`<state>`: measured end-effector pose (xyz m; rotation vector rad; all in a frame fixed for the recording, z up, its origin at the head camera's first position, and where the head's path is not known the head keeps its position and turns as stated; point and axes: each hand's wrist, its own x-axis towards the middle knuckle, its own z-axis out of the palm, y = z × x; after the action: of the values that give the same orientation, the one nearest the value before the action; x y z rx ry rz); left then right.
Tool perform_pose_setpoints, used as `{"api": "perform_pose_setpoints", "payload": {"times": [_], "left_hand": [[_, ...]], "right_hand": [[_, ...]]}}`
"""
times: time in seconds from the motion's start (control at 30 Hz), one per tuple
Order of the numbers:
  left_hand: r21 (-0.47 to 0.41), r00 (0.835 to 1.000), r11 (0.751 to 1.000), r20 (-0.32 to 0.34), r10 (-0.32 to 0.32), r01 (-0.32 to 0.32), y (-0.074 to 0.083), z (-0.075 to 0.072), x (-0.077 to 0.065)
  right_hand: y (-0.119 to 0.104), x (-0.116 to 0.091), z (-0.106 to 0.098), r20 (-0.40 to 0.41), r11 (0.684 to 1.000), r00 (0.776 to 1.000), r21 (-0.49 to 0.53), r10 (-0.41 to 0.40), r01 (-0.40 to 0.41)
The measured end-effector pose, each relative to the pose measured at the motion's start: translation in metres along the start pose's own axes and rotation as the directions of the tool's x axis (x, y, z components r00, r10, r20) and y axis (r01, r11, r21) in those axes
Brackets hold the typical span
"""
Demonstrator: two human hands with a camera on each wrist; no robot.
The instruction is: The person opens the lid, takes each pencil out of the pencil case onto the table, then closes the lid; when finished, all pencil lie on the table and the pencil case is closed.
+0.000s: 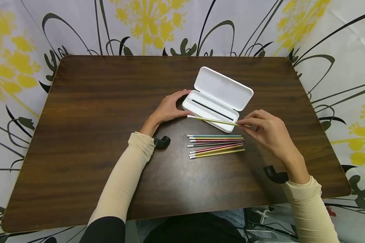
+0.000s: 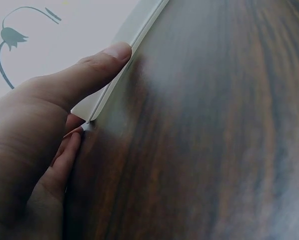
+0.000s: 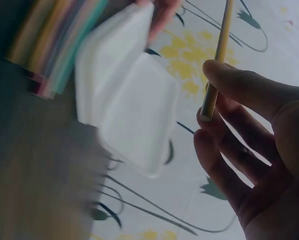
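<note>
A white pencil case [image 1: 223, 88] lies with its lid raised on the table, right of the middle. At its left end my left hand [image 1: 169, 106] grips it, thumb [image 2: 97, 67] along the front edge and fingers round the far side. My right hand [image 1: 269, 133] pinches a yellow pencil [image 3: 222, 40] by one end between thumb and fingertips. In the head view this pencil [image 1: 214, 120] passes over the case's front edge, its eraser end toward my left hand. Inside the tray lies a thin dark pencil-like strip [image 1: 213, 110].
Several pencils [image 1: 216, 137] in teal, yellow, red and dark colours lie side by side in front of the case, erasers to the left. The brown table [image 1: 94, 135] has its back edge against a flower-patterned cloth [image 1: 261, 27].
</note>
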<state>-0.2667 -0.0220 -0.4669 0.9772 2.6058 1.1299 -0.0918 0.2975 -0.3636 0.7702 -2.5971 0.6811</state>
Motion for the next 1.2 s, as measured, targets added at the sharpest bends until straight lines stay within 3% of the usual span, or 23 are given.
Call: {"api": "perform_pose_setpoints", "payload": {"times": [0.3,0.5,1.2], "left_hand": [[0.022,1.0,1.0,-0.01,0.015,-0.014,0.0,-0.007,0.008],[0.02,1.0,1.0,-0.005,0.008,-0.008,-0.001,-0.006,0.009],[0.0,1.0,1.0,0.002,-0.016,0.016,-0.001,-0.001,0.002]], "right_hand": [[-0.004,-0.042,0.033,0.061,0.998,0.997,0.05,-0.045,0.042],[-0.005,-0.06,0.043,0.146,0.997,0.988,0.071,-0.042,0.032],[0.001,-0.068,0.051,0.219,0.998,0.975,0.056,-0.031,0.019]]}}
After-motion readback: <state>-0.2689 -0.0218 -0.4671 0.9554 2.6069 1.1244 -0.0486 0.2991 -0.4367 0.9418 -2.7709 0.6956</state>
